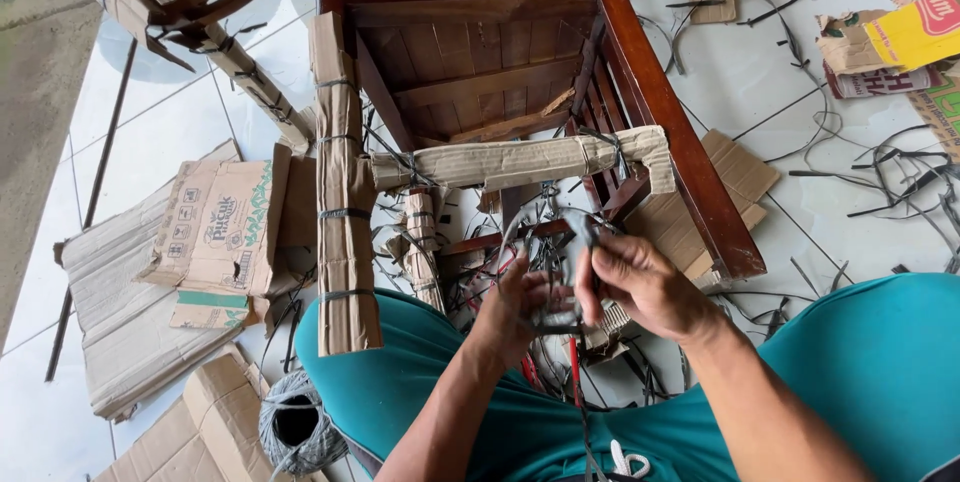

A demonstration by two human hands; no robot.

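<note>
Currently, status by component:

Left hand [515, 307]: lower centre of the frame; fingers curled around a bundle of black strapping [560, 327], gripping it from the left.

Right hand [645, 287]: just right of the left hand; thumb and forefinger pinched on a loop of the same strapping, pulling it upward.

Strapping position: between both hands, above the teal-clad lap [450, 392], directly below the chair's lower rail.

Wooden chair [500, 62]: upper centre, lying tipped over on the tiled floor [170, 132]; dark-stained frame and slats exposed.

Cardboard wrap, vertical leg [343, 212]: left of centre; in place, bound with several bands.

Cardboard wrap, crossbar [520, 160]: centre; in place, bound at both ends.

Progress, as judged: two members are covered; the long right-hand rail and the seat frame remain bare, so most of the wrapping appears outstanding.

Loose cardboard sheets [150, 272]: left side, flattened.

Twine spool [297, 427]: lower left, beside the knee.

Cut strap offcuts [880, 172]: right side, scattered.
</note>
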